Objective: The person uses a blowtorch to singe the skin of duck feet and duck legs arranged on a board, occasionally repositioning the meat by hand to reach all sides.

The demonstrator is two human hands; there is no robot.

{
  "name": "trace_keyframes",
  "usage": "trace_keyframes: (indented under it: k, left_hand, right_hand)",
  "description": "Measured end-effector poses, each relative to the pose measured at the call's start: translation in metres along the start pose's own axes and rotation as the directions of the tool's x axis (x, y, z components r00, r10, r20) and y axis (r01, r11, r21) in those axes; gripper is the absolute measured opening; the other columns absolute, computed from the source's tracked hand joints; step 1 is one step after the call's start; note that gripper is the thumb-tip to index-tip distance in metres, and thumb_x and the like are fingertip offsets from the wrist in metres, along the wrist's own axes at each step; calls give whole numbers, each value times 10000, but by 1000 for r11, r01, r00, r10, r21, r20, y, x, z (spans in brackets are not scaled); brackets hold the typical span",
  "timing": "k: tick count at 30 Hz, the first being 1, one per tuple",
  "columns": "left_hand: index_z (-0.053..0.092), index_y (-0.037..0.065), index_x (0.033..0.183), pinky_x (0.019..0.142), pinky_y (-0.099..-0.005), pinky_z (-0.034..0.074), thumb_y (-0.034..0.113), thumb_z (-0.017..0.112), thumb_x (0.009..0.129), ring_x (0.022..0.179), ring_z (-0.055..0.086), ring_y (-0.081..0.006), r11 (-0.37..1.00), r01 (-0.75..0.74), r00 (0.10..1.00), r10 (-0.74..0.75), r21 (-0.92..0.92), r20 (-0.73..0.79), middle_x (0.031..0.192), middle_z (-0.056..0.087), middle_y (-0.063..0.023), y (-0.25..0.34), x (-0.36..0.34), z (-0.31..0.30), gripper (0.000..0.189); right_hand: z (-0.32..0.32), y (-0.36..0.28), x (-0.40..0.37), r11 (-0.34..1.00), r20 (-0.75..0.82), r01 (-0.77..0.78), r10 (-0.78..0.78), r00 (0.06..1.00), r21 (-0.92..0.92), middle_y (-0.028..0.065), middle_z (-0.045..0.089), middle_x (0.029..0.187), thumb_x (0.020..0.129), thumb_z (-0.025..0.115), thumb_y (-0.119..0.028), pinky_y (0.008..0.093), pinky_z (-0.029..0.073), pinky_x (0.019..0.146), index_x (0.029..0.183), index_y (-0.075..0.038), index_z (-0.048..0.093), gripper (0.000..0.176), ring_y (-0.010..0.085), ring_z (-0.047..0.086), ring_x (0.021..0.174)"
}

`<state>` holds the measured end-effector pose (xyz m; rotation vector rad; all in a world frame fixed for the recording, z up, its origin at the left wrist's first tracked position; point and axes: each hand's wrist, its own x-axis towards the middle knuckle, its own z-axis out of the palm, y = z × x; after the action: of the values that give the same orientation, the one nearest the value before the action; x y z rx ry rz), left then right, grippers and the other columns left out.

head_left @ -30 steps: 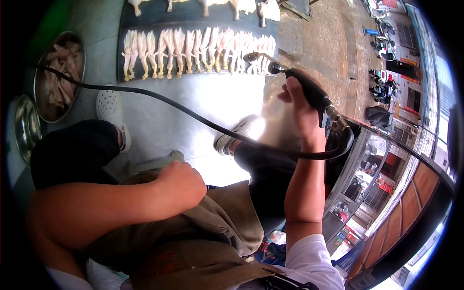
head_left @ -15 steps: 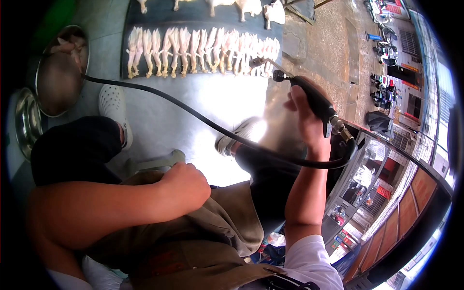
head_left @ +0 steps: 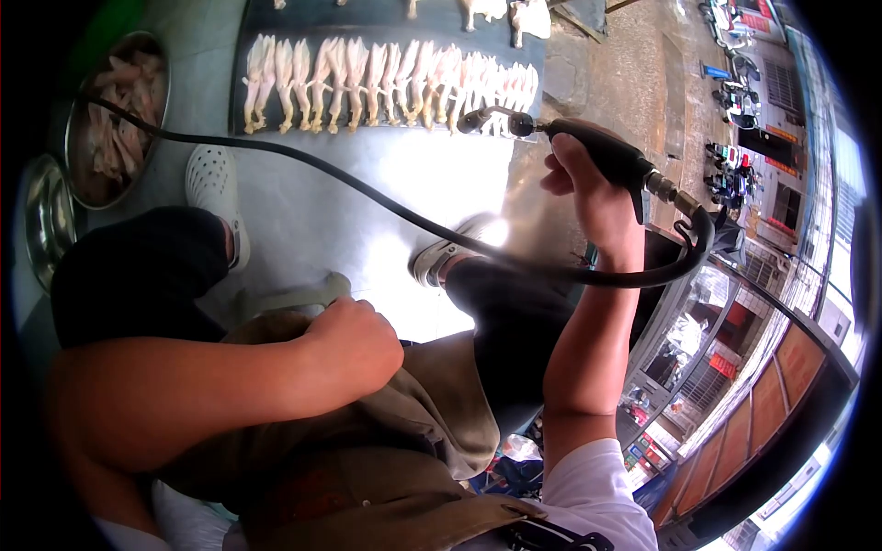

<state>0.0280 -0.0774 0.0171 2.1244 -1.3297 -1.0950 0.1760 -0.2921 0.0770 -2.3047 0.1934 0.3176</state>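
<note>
My right hand point(head_left: 593, 188) grips the black handle of a gas torch point(head_left: 602, 151) with a bent metal nozzle. The nozzle tip lies just at the lower edge of a row of pale poultry pieces point(head_left: 377, 83), toward its right half. Whether a flame burns I cannot make out in the glare. A black hose point(head_left: 367, 188) loops from the handle over my forearm and off to the left. My left hand point(head_left: 354, 344) is a closed fist over the brown apron point(head_left: 432, 404) at my lap; anything inside it is hidden.
The pieces lie on a dark board point(head_left: 367, 35), more poultry parts at its far edge. At left stand a metal bowl point(head_left: 165, 101) of raw pieces and a shiny basin point(head_left: 50, 225). The hose crosses the tiled floor point(head_left: 303, 230) between my shoes. Parked motorbikes point(head_left: 730, 179) line the right.
The torch has turned more level, its nozzle shifting slightly left along the row. The hose has moved upward, now crossing the bowl's upper part. My left fist stays nearly still.
</note>
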Motion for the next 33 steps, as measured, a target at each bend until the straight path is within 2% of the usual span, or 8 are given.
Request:
trace_keyframes:
  k: [3, 18, 21, 24, 30, 33]
  left_hand:
    - [721, 104, 773, 661, -353, 502, 108, 608, 770, 813, 651, -235, 1000, -2, 1000, 2, -5, -1, 808, 689, -43, 0, 0, -1, 113]
    - [722, 105, 771, 647, -355, 501, 114, 615, 764, 810, 652, -231, 1000, 5, 1000, -5, -30, -12, 803, 687, -45, 0, 0, 1, 107]
    - [721, 104, 774, 645, -353, 501, 117, 615, 767, 809, 652, -229, 1000, 4, 1000, -4, -30, -12, 803, 686, -41, 0, -1, -1, 107]
    - [721, 102, 778, 646, -350, 501, 120, 615, 771, 810, 652, -226, 1000, -1, 1000, 1, -22, -4, 804, 686, -38, 0, 0, 2, 108]
    - [722, 102, 782, 656, -349, 507, 122, 615, 776, 812, 653, -226, 1000, 5, 1000, -5, -22, -5, 807, 687, -35, 1, 2, 3, 109]
    - [722, 102, 784, 658, -349, 509, 121, 614, 777, 815, 657, -228, 1000, 3, 1000, -3, -31, 11, 810, 688, -37, 0, 1, 1, 110]
  right_hand:
    - [0, -1, 3, 999, 64, -6, 9, 998, -33, 67, 627, 702, 888, 611, -184, 267, 529, 574, 1008, 45, 663, 263, 140, 648, 617]
    - [5, 7, 7, 1000, 32, -4, 4, 999, -5, 88, 659, 754, 885, 626, -157, 265, 538, 573, 1025, 47, 662, 250, 153, 668, 628]
    - [3, 11, 7, 1000, 55, -28, 29, 998, -15, 110, 662, 778, 904, 599, -185, 267, 524, 585, 1120, 36, 623, 310, 164, 654, 629]
    - [4, 12, 5, 1000, 23, -9, 8, 1000, 25, 72, 638, 734, 885, 626, -161, 265, 541, 581, 1024, 49, 660, 254, 152, 667, 632]
    - [2, 20, 6, 998, 60, -47, 46, 997, 29, 79, 642, 734, 888, 620, -171, 270, 541, 582, 1029, 49, 658, 264, 157, 670, 634]
    - [3, 17, 3, 1000, 26, -1, 0, 1000, 21, 93, 652, 739, 888, 622, -173, 266, 541, 579, 1040, 54, 654, 275, 162, 674, 638]
